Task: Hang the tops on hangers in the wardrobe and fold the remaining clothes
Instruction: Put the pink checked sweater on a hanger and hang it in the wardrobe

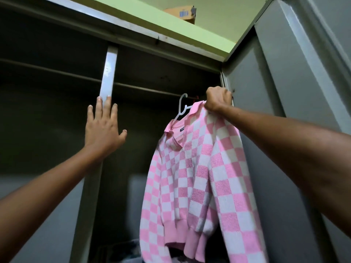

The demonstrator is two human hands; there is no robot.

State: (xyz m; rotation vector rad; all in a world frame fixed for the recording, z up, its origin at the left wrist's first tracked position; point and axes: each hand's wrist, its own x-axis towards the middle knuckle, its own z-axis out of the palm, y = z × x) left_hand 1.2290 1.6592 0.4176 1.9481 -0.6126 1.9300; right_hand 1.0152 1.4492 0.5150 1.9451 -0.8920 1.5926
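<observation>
A pink and white checked top (199, 177) hangs on a white hanger (182, 107) inside the grey wardrobe (284, 92). The hanger's hook sits at the rail (148, 89), near its right end. My right hand (218, 99) grips the top's shoulder at the hanger, fingers curled round the cloth. My left hand (103, 126) lies flat with straight fingers against the wardrobe's upright centre post (109, 73). The hanger's right half is hidden under the top and my hand.
The wardrobe's right door (303, 63) stands open beside my right arm. A cardboard box (182, 14) sits on top of the wardrobe. Some clothes (133, 251) lie dimly at the bottom of the compartment. A shelf (47, 70) crosses the left compartment.
</observation>
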